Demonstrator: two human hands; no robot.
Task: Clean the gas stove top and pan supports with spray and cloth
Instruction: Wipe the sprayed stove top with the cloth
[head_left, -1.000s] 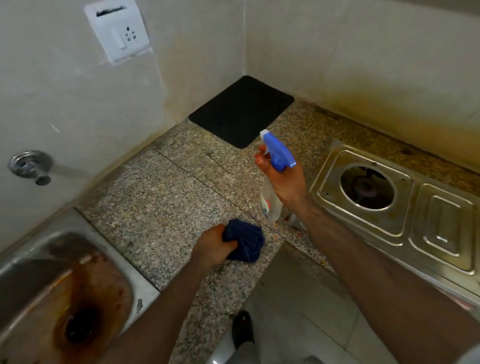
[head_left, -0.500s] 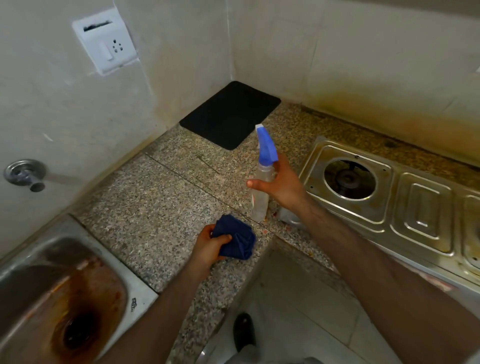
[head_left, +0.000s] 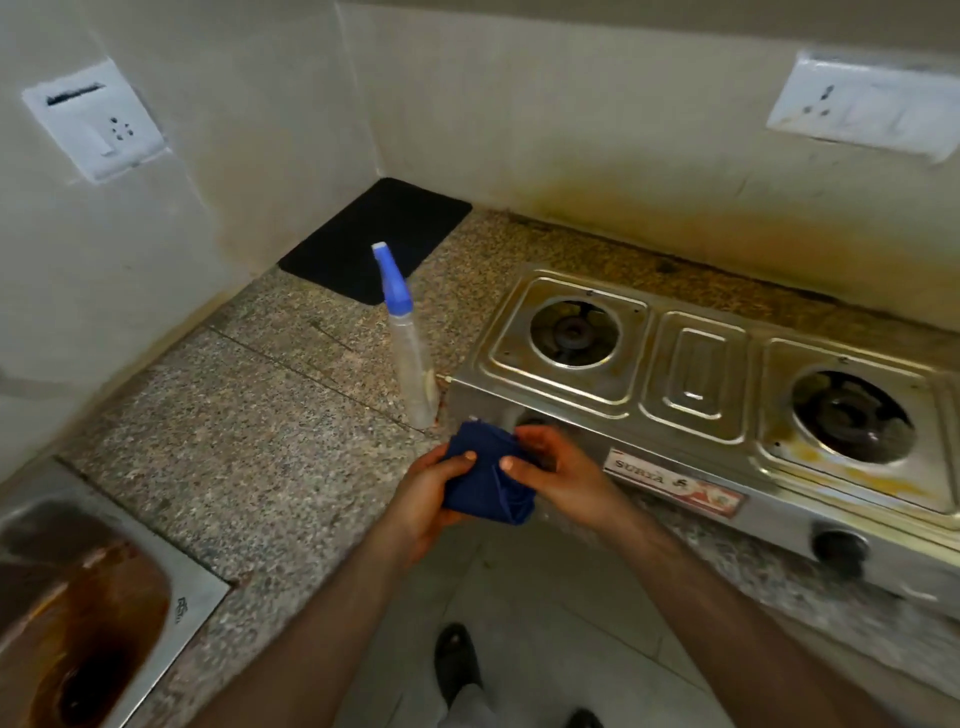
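Head view: fingers of the left hand (head_left: 431, 493) and right hand (head_left: 558, 470) pinch the blue cloth (head_left: 485, 480) between them, before the steel two-burner stove (head_left: 696, 374). Just beside it the spray bottle (head_left: 408, 343) stands free. Yellow stains remain; wiping looks unstarted.

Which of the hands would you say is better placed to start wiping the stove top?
Probably the right hand: it grips the blue cloth on the stove side, nearest the left burner. The left hand sits farther away.
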